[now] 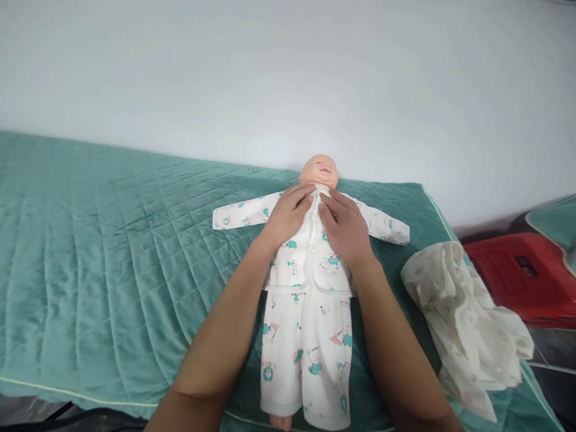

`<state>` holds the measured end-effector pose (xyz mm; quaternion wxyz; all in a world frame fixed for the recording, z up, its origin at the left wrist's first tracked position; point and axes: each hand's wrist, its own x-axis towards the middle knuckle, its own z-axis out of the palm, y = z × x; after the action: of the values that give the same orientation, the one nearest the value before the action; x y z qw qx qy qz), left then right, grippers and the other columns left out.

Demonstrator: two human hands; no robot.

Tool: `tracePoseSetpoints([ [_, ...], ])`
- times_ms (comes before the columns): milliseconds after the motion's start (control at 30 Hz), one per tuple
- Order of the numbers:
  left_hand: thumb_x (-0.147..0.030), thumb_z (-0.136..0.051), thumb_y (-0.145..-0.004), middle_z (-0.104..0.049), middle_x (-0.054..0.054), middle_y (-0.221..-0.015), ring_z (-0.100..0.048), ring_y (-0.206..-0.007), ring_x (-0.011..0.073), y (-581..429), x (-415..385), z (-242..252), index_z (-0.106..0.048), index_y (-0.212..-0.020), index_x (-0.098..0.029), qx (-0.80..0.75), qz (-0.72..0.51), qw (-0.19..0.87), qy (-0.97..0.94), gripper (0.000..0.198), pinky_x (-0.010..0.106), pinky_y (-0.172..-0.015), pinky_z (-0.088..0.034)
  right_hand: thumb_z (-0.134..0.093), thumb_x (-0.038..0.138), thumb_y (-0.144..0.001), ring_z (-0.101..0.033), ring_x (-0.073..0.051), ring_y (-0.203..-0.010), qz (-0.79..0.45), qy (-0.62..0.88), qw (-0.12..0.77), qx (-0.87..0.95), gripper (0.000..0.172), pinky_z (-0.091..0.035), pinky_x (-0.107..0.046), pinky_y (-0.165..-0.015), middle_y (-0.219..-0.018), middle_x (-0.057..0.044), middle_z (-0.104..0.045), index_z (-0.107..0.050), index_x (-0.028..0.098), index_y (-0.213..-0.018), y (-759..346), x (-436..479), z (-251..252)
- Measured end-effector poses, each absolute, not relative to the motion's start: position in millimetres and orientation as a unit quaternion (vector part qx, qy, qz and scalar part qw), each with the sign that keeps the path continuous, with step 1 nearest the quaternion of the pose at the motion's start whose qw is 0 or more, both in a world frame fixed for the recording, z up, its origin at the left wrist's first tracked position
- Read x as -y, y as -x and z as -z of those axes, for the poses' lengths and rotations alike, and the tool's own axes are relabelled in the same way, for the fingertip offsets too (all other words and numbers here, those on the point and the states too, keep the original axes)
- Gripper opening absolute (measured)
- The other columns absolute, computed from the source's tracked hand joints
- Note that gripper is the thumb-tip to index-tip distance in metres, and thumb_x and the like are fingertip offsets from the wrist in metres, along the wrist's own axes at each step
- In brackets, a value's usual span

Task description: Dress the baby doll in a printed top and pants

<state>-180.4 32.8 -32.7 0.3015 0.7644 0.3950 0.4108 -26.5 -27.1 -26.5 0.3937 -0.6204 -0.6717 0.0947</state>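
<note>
A baby doll lies on its back in the middle of the view, head towards the wall. It wears a white long-sleeved baby shirt with teal animal prints and matching trousers. One foot shows below a trouser leg. My left hand rests on the shirt's chest by the collar, fingers stretched out over the cloth. Opposite it, across the front opening, my right hand lies on the chest with its fingers extended. A button shows below the hands. The sleeves spread out to both sides.
Under the doll is a green quilted bedspread, reaching a pale wall behind. Crumpled white printed cloth lies at the bed's right edge. Beyond that edge stands a red plastic object, perhaps a stool.
</note>
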Motion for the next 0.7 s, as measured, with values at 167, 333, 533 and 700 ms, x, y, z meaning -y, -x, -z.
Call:
tracePoseSetpoints([
  [167, -0.025, -0.045, -0.099, -0.065, 0.005, -0.138, -0.054, -0.135, 0.0197, 181, -30, 30, -0.069, -0.124, -0.024, -0.389, -0.404, 0.29, -0.776, 0.034, 0.041, -0.12, -0.038, -0.057, 0.04, -0.093, -0.049, -0.027, -0.138, -0.19, 0.582, 0.474, 0.633, 0.033, -0.043, -0.054, -0.113, -0.145, -0.007, -0.058, -0.067, 0.027, -0.122, 22, 20, 35],
  [333, -0.03, -0.043, -0.102, -0.059, 0.005, -0.146, -0.047, -0.142, 0.0199, 180, -27, 27, -0.07, -0.124, -0.025, -0.375, -0.362, 0.254, -0.815, 0.035, 0.042, -0.123, -0.032, -0.062, 0.034, -0.088, -0.061, -0.023, -0.119, -0.233, 0.579, 0.558, 0.547, 0.031, -0.05, -0.045, -0.104, -0.126, -0.007, -0.066, -0.06, 0.023, -0.116, 23, 22, 35],
  [533, -0.029, -0.051, -0.098, -0.063, 0.006, -0.139, -0.052, -0.136, 0.0206, 181, -16, 22, -0.073, -0.106, -0.023, -0.365, -0.401, 0.301, -0.785, 0.024, 0.042, -0.12, -0.036, -0.059, 0.025, -0.089, -0.06, -0.022, -0.121, -0.204, 0.526, 0.577, 0.591, 0.006, -0.047, -0.042, -0.105, -0.125, -0.004, -0.066, -0.06, 0.025, -0.095, 25, 30, 34],
  [700, -0.031, -0.054, -0.096, -0.059, 0.007, -0.144, -0.052, -0.137, 0.0222, 190, -6, 27, -0.071, -0.092, -0.021, -0.341, -0.416, 0.372, -0.756, 0.02, 0.042, -0.12, -0.036, -0.06, 0.025, -0.091, -0.055, -0.024, -0.13, -0.151, 0.525, 0.538, 0.642, 0.007, -0.038, -0.05, -0.115, -0.134, -0.005, -0.064, -0.062, 0.026, -0.098, 25, 55, 42],
])
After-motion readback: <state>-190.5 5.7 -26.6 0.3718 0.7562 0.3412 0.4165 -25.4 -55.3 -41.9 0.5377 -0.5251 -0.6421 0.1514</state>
